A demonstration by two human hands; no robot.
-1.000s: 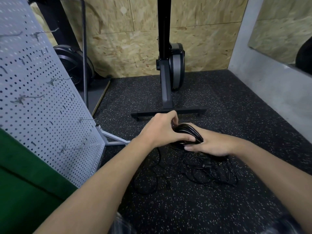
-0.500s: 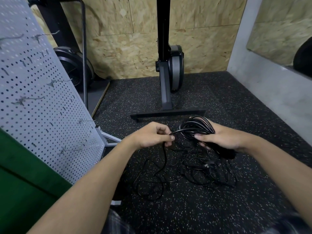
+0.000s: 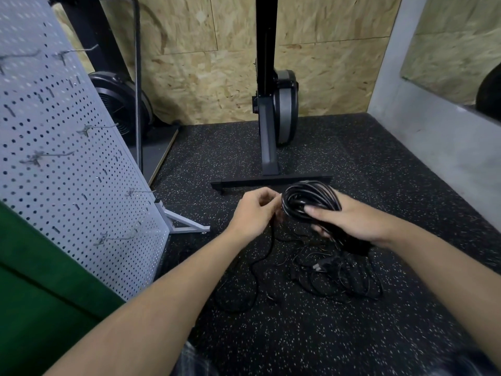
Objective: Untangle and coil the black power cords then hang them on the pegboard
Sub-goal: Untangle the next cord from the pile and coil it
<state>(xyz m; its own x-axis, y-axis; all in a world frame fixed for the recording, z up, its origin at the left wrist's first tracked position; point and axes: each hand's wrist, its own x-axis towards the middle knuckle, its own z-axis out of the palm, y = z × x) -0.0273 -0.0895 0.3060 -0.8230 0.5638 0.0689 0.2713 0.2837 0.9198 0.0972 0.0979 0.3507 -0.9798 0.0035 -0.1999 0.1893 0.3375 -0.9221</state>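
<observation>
The right hand (image 3: 352, 221) is gripping one coil of black power cord (image 3: 309, 196) with curled fingers, and the left hand (image 3: 254, 213) just beside it is pinching one loose black strand (image 3: 272, 240). One tangled heap of thin black cords (image 3: 339, 275) is lying on the speckled black rubber floor (image 3: 298, 335) under them. One grey perforated metal pegboard (image 3: 54, 185), carrying six wire hooks (image 3: 89, 128), is standing at the left.

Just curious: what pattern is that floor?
The floor is black with white speckles; the head view shows it.

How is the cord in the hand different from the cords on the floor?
The coiled cord is wound in neat loops and held up by the right hand; the floor cords lie loose and tangled on the mat. Both are black.
</observation>
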